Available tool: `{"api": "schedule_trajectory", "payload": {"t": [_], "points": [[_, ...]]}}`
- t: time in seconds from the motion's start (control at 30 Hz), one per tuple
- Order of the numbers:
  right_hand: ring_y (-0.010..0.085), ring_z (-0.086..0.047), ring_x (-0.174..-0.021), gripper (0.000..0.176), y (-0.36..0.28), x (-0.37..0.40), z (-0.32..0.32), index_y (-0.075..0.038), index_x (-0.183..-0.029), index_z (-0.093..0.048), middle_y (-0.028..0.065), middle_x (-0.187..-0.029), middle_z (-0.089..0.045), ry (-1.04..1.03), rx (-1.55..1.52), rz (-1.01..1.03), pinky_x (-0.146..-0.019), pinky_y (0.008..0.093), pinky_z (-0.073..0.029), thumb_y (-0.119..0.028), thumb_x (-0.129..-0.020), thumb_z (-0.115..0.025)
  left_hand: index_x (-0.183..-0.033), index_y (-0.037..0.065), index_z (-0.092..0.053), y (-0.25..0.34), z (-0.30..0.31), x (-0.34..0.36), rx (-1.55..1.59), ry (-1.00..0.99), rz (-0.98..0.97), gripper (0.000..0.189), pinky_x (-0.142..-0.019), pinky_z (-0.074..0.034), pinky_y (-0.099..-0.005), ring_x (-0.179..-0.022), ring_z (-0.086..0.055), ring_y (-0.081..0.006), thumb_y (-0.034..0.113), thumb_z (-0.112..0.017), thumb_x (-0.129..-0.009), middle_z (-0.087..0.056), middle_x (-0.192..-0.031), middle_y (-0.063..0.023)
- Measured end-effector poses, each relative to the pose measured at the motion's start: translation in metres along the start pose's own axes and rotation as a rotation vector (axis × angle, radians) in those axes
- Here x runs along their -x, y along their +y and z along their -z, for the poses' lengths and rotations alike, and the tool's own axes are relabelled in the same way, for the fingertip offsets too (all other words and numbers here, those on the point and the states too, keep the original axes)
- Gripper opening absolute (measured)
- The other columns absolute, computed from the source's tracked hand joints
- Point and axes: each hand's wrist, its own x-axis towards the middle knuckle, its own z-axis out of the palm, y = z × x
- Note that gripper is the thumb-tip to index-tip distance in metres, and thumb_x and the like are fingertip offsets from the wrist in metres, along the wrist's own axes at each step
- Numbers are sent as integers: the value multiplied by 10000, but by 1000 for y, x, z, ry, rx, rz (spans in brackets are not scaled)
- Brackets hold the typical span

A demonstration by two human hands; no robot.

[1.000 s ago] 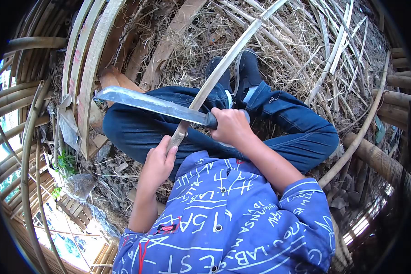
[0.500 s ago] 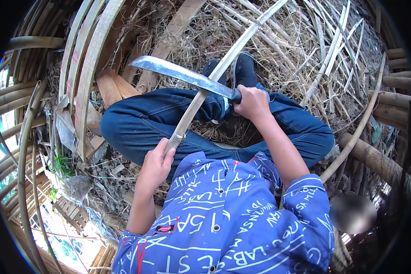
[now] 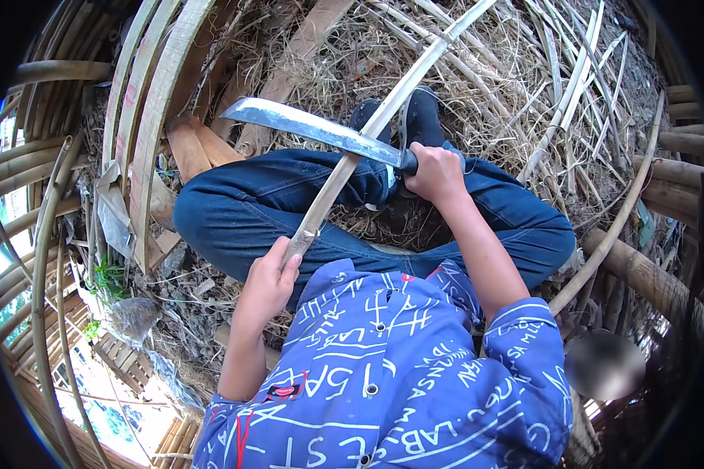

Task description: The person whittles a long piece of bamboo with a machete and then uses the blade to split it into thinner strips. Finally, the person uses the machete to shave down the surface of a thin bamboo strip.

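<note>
My left hand (image 3: pixel 271 275) is closed round the lower end of a long pale bamboo strip (image 3: pixel 328 191), which slants up to the right across my crossed legs. In my right hand (image 3: pixel 435 172) is the dark handle of a large knife (image 3: pixel 305 129). Its broad, curved blade points to the left and lies across the strip above my shins. The blade seems to touch the strip near the handle end.
Straw and thin shavings (image 3: pixel 477 102) cover the ground ahead. Curved bamboo strips (image 3: pixel 160 102) stand at the upper left. A thick bamboo pole (image 3: pixel 649 273) lies at the right, and woven bamboo walls surround the space. Plastic scraps (image 3: pixel 133 320) lie at the left.
My right hand and the knife have shifted very slightly to the right. The grip of both hands is unchanged.
</note>
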Motion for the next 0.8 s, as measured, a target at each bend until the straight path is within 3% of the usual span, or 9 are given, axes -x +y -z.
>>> {"api": "schedule_trajectory", "payload": {"t": [0.13, 0.23, 0.3, 0.37, 0.53, 0.6, 0.73, 0.77, 0.8], "points": [[340, -696, -824, 227, 50, -7, 6, -119, -907, -672, 156, -839, -704, 27, 11, -305, -752, 459, -552, -270, -738, -681, -976, 12, -512, 1, 2, 9, 60, -10, 53, 100, -551, -432, -317, -571, -519, -121, 112, -523, -970, -534, -623, -77], [358, -686, -830, 215, 75, -12, 22, -96, -895, -667, 167, -842, -698, 37, 147, -210, -758, 472, -542, -250, -745, -659, -972, 21, -515, -3, 3, 0, 119, -86, 27, 104, -496, -393, -227, -564, -469, -45, 125, -515, -984, -527, -663, 14], [379, -678, -821, 220, 68, -11, 32, -80, -881, -655, 191, -832, -689, 52, 137, -239, -739, 488, -539, -249, -740, -659, -984, 23, -512, 5, 3, 0, 119, -109, 39, 98, -491, -396, -223, -554, -470, -45, 121, -511, -983, -523, -650, 6], [382, -678, -812, 225, 60, -8, 27, -75, -876, -650, 203, -817, -684, 62, 67, -227, -740, 493, -540, -251, -737, -663, -973, 14, -487, 12, 2, 1, 7, -54, 54, 103, -562, -443, -332, -564, -530, -158, 111, -520, -966, -531, -623, -87], [392, -676, -745, 258, -6, 10, 10, -75, -867, -648, 205, -738, -670, 26, -90, -95, -706, 489, -545, -268, -704, -700, -1026, 17, -503, 8, -1, -1, -33, -26, 32, 121, -579, -453, -355, -584, -596, -238, 119, -521, -962, -571, -642, -124], [385, -679, -729, 254, -24, 14, 4, -69, -840, -637, 205, -723, -670, -40, -150, 39, -680, 485, -546, -262, -690, -704, -1019, 16, -502, 8, 0, 0, -22, -35, 60, 119, -580, -455, -359, -589, -605, -248, 118, -522, -962, -575, -643, -127], [381, -684, -738, 236, -16, -2, 4, -65, -821, -637, 202, -732, -673, 5, -107, 16, -675, 475, -548, -237, -673, -701, -999, 12, -500, 8, -4, 2, -66, 6, 39, 112, -575, -455, -360, -583, -607, -246, 114, -526, -960, -578, -639, -130], [380, -686, -766, 227, -9, -7, 11, -75, -848, -655, 205, -770, -682, -12, -50, -85, -700, 479, -548, -225, -681, -688, -999, 12, -500, 7, -4, 3, -64, 6, 37, 112, -575, -455, -360, -583, -607, -246, 114, -526, -960, -578, -639, -130], [376, -687, -794, 230, 6, -13, 11, -81, -868, -664, 202, -799, -687, -6, -42, -150, -723, 477, -547, -225, -690, -679, -978, 14, -508, 5, -4, 4, -38, 9, 28, 102, -544, -435, -307, -568, -553, -160, 114, -522, -964, -557, -628, -78]]}}
